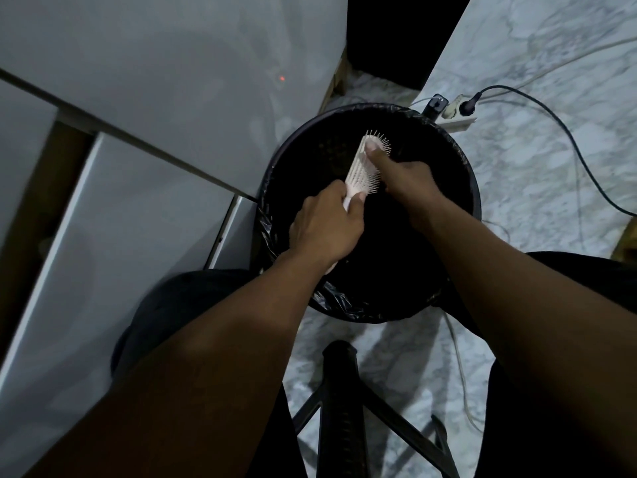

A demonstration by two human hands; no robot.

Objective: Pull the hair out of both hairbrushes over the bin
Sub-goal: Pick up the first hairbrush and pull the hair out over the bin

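Holding the white hairbrush (362,169) by its handle in your closed left hand (327,225), you have it over the bin (458,160). Your right hand (406,184) presses a fingertip among the bristles beyond that grip; whether it pinches hair I cannot tell. Next, pinch and pull away.

White hairbrush (362,169) tilted over bin (472,198)
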